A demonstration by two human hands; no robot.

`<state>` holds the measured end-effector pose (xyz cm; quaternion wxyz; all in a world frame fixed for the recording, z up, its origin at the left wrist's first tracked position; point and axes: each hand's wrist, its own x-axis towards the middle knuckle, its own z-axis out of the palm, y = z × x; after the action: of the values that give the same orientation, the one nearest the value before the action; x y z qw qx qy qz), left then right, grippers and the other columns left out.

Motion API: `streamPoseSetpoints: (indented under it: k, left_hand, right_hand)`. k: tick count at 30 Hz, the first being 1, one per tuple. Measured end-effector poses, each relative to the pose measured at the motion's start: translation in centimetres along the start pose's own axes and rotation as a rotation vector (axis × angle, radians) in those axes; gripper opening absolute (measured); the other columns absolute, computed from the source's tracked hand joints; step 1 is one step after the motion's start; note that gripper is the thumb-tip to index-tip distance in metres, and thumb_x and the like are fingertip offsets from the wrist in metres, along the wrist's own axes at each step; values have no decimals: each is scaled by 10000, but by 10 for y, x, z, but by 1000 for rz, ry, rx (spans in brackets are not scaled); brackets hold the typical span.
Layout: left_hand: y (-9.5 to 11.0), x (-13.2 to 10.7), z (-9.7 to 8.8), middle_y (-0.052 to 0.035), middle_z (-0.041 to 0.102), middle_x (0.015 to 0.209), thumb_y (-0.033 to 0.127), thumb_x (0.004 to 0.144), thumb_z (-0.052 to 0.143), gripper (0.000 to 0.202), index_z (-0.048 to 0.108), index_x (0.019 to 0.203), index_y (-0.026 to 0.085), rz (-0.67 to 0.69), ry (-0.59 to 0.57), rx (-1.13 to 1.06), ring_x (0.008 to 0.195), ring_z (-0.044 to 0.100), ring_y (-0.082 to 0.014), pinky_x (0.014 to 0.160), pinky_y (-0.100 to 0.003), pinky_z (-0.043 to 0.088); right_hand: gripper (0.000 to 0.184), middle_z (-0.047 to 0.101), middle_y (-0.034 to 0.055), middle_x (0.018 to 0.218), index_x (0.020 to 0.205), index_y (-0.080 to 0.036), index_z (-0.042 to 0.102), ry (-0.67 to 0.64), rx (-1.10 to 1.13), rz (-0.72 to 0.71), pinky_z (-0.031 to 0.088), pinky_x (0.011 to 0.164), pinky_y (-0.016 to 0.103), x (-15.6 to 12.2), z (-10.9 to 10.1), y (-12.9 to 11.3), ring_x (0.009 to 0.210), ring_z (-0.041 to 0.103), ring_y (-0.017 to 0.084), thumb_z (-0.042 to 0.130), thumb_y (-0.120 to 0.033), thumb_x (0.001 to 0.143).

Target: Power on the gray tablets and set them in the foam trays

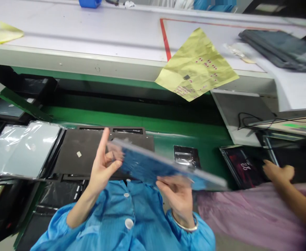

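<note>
Left hand [103,169], index finger raised, pinches the tilted panel [147,164] at its nine-o'clock end; right hand [177,197] clasps its five-o'clock edge, near the blue shirt [129,212]! Green bench [210,139] beyond, white shelf [90,28] spanning twelve o'clock.

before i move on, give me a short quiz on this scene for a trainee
1. Multiple choice: what does the right hand touch?
a) blue bin
b) flat panel
c) black cable
2. True or false: the dotted yellow sheet hangs over the front edge of the white shelf.
3. Fill in: the bangle is worn on the person's ___ side.

Key: 1 b; 2 true; 3 right.
</note>
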<state>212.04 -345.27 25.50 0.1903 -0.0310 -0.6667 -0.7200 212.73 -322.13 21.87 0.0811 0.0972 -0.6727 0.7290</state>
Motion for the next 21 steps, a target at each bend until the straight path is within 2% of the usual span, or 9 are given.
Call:
streamPoseSetpoints:
  k: [2,4,5,8,11,13,16,21]
  left_hand:
    - [-13,5,-1,-48,805,855,368,823,861,473,748,1268,255,-157,21,-141,705,737,-174,690,-262,613]
    - [-22,9,-2,-74,794,830,426,749,909,339,816,981,197,-230,45,-197,741,752,-207,699,-285,618]
    - [-25,10,-3,-74,790,827,430,730,920,311,812,899,192,-241,62,-209,758,755,-217,704,-295,622]
    - [-29,11,-3,-65,773,801,418,731,916,259,806,818,200,-149,72,-231,773,750,-225,717,-322,631]
    - [-28,12,-2,-67,758,757,424,761,888,244,809,811,198,-30,35,-248,755,738,-223,719,-339,629]
    - [-29,12,-2,-65,754,741,425,791,863,235,807,822,199,19,18,-271,740,733,-218,712,-339,622]
    - [-33,13,-3,-68,766,769,412,842,819,210,803,875,205,46,-17,-298,756,737,-219,729,-346,616]
    - [-34,14,-5,-64,787,820,401,867,801,190,799,933,223,79,-56,-297,791,748,-220,749,-350,613]
  right_hand:
    - [177,844,29,1031,1083,-306,821,-159,-22,-10,697,877,375,10,1,-1,944,824,256,755,-234,935]
    - [280,793,36,1226,1236,-321,776,-282,-8,2,600,1100,484,20,4,-3,1166,761,283,688,-235,984]
    - [313,769,28,1276,1284,-338,752,-319,0,-1,555,1155,502,25,6,-5,1217,735,282,672,-240,997]
    - [318,779,-1,1232,1301,-392,736,-346,40,-76,517,1193,498,36,11,-9,1197,742,266,686,-299,1001]
    - [281,792,13,1180,1276,-397,750,-359,72,-143,492,1204,551,39,14,-11,1177,747,286,670,-385,1007]
    - [279,794,25,1170,1276,-396,749,-375,62,-147,480,1204,589,40,14,-11,1164,750,299,659,-386,1012]
    - [290,794,25,1166,1292,-417,734,-385,70,-153,475,1198,612,41,13,-11,1152,753,305,652,-392,1015]
    - [295,793,12,1174,1291,-444,727,-383,92,-173,472,1203,585,43,13,-12,1155,752,289,665,-377,1010]
